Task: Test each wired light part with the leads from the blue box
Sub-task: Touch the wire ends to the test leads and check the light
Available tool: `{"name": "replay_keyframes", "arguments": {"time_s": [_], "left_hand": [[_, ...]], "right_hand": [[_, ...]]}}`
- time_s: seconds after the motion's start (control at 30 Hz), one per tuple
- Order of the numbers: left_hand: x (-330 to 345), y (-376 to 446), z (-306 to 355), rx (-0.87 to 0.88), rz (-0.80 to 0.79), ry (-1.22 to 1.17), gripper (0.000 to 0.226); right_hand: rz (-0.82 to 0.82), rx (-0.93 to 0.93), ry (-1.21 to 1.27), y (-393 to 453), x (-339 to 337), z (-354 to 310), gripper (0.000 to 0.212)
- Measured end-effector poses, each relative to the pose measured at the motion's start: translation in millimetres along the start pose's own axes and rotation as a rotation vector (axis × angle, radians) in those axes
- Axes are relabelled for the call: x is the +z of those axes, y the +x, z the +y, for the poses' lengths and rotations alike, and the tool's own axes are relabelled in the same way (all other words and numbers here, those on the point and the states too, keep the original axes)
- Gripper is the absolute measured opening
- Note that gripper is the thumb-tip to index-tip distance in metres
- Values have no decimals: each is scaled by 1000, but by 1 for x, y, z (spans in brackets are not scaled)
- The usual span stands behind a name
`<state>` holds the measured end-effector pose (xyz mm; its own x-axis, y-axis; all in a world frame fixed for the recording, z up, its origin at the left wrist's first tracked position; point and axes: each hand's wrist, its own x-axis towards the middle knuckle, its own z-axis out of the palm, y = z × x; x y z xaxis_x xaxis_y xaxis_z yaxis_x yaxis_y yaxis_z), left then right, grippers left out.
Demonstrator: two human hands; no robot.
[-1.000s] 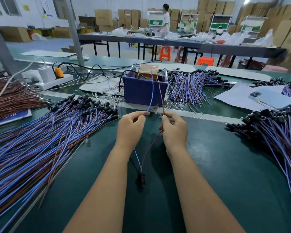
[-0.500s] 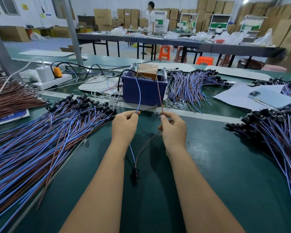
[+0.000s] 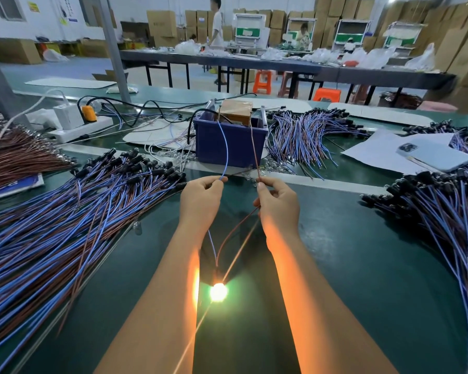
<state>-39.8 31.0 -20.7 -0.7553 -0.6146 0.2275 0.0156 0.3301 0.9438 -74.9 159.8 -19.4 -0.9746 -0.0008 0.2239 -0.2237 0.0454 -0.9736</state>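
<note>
Green bench mat, warehouse behind: the lamp has just lit.

Your left hand pinches the blue lead and your right hand pinches the brown lead, both running from the far dark-blue plastic box. Near you, between your forearms, the small wired bulb, dark a moment ago, now glows bright orange. Judge it a pass; the left pile of blue-and-brown wired parts waits.

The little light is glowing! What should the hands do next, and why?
Probably let the wires off the leads and set this part aside. The bulb glows brightly, so it seems to pass, while the left hand pinches the blue lead and the right hand pinches the brown lead.
</note>
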Motion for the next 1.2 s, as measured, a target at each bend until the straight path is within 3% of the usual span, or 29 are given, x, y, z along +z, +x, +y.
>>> {"name": "replay_keyframes", "arguments": {"time_s": [0.5,0.7,0.8,1.0,1.1,1.2], "left_hand": [[-1,-2,7,-42,-39,-67,26],[11,-12,20,-90,-198,-272,25],[13,-13,24,-209,-226,-396,34],[4,-10,25,-262,-197,-699,12],[-1,-2,24,-306,-132,-886,15],[-1,-2,22,-283,-69,-947,18]], "right_hand": [[-30,-30,-12,-2,1,-2,17],[-150,-215,28,-13,10,-8,14],[-172,-188,77,-13,10,-7,21],[-286,-91,160,-11,9,-4,26],[-368,-121,-92,-11,11,0,28],[-476,-205,-204,-17,14,0,54]]}}
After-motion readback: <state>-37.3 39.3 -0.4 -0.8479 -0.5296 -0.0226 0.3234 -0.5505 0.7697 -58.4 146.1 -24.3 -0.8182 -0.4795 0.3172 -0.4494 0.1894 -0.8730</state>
